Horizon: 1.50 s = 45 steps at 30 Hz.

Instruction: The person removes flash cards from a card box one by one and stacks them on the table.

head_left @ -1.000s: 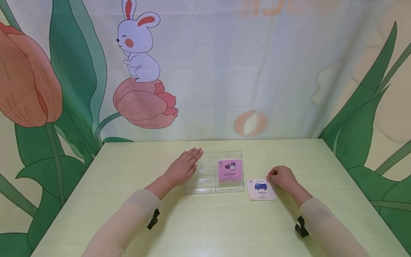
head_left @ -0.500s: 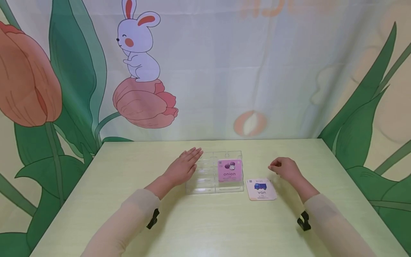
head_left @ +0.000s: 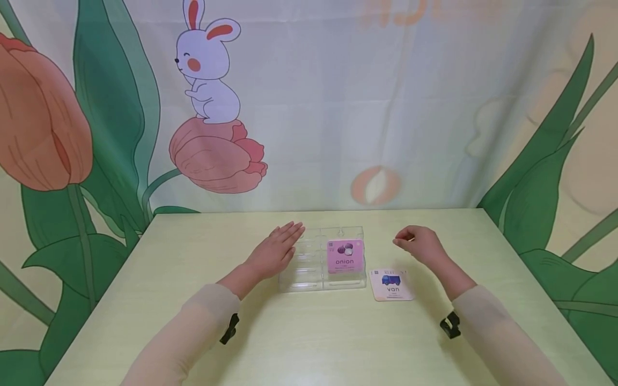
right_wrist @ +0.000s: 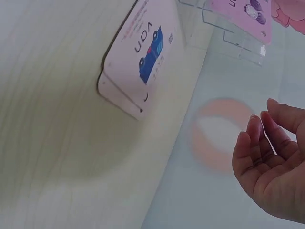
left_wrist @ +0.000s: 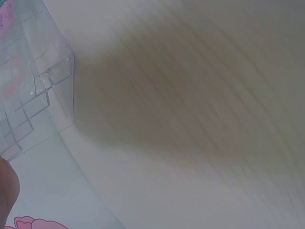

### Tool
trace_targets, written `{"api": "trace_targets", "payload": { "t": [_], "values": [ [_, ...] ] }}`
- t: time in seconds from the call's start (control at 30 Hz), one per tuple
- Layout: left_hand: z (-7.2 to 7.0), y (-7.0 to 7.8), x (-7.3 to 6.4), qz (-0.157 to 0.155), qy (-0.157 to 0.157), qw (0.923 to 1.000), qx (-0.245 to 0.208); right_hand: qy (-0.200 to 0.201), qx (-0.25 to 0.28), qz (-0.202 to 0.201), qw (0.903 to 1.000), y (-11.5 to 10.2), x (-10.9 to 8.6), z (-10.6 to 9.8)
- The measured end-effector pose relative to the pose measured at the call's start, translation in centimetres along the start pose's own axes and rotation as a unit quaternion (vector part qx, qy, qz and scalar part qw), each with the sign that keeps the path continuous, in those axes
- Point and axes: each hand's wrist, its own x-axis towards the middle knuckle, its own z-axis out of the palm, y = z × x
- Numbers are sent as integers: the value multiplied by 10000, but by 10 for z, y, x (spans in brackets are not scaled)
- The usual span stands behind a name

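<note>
A clear plastic rack (head_left: 300,279) with stepped slots stands near the table's back edge. One pink card reading "onion" (head_left: 345,256) leans in its right column. My left hand (head_left: 272,252) lies along the rack's left side, fingers straight and together. To the right of the rack, a stack of white cards with "van" on top (head_left: 392,285) lies flat on the table. Behind and above that stack hovers my right hand (head_left: 421,244), fingers loosely curled, thumb near the index fingertip. The right wrist view shows no card between the right hand's fingers (right_wrist: 244,145).
The pale wood-grain table (head_left: 309,343) reaches to a fabric backdrop (head_left: 309,134) printed with tulips and a rabbit. A black strap (head_left: 230,328) sits on the left wrist and another black strap (head_left: 450,325) on the right.
My right hand was touching the van card's upper right corner; it has come off and risen up and back, then slightly left. The left hand has stayed at the rack.
</note>
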Motion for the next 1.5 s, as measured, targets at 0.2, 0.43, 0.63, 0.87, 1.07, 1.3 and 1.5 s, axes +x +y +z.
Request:
{"api": "trace_targets", "payload": {
  "t": [0.2, 0.43, 0.63, 0.87, 1.07, 1.3, 1.5],
  "values": [
    [0, 0, -1, 28, -16, 10000, 63, 34, 180, -70, 9998, -8, 3, 6],
    [2, -2, 0, 50, -80, 9998, 193, 3, 286, -290, 9992, -16, 6, 15],
    [0, -1, -1, 53, -136, 9997, 188, -52, 349, -528, 9980, -24, 7, 24],
    [-4, 1, -2, 35, -211, 9995, 221, -16, 309, -796, 9963, -32, 10, 35],
    [-2, -1, 0, 106, -208, 9989, 401, -48, 425, -688, 9967, -34, 14, 44],
    [-2, -1, -1, 136, -240, 9982, 534, -105, 409, -621, 9972, -34, 19, 52],
    [-3, 1, -2, 125, -287, 9980, 552, -126, 362, -636, 9972, -35, 21, 56]
  ]
}}
